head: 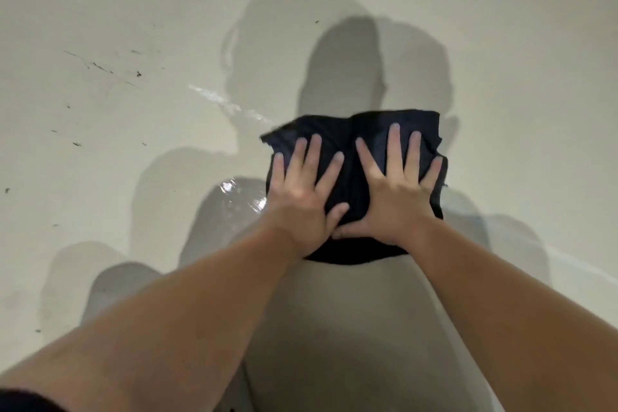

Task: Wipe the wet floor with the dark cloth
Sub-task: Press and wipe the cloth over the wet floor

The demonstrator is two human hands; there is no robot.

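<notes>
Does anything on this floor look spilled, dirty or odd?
Yes. A puddle glistens on the floor just left of the dark cloth, beside the left hand, and a wet streak shines farther up. Dark scuff marks fleck the floor at upper left. Nothing looks broken.

Dim, even light | overlapping soft shadows | glare on puddle (240,197) | slight blur

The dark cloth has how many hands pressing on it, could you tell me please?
2. The left hand lies flat on the dark cloth's left half, the right hand on its right half, fingers spread; none seems hidden.
</notes>
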